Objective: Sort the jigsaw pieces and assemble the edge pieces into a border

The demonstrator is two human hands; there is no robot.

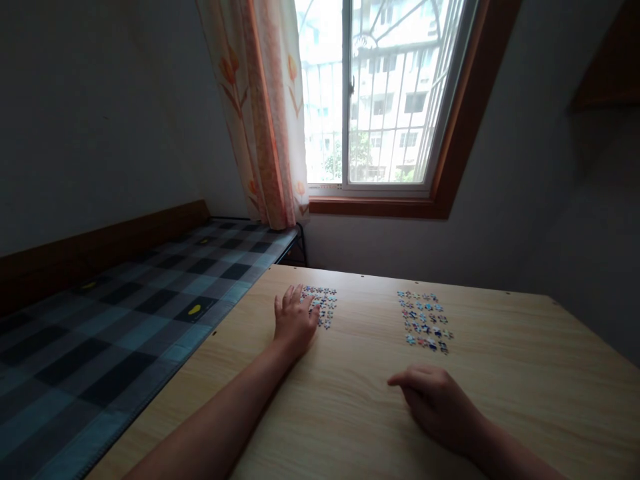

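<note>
Jigsaw pieces (425, 329) are lying in two clusters on a wood-grain table (350, 400), which is standing beside a checked bed (165, 287). The left hand (296, 321) is spreading its fingers over the left cluster's edge. The right hand (435, 403), nearer the camera than the right cluster, is curling, forefinger extended; whether it is pinching anything, I cannot tell.

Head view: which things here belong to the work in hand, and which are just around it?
In use:
- left group of jigsaw-like pieces, partly under the left hand
- right group of pieces, beyond the right hand
- wooden table, bearing both groups

Just around:
- checked cover
- flowered curtain
- window
</note>
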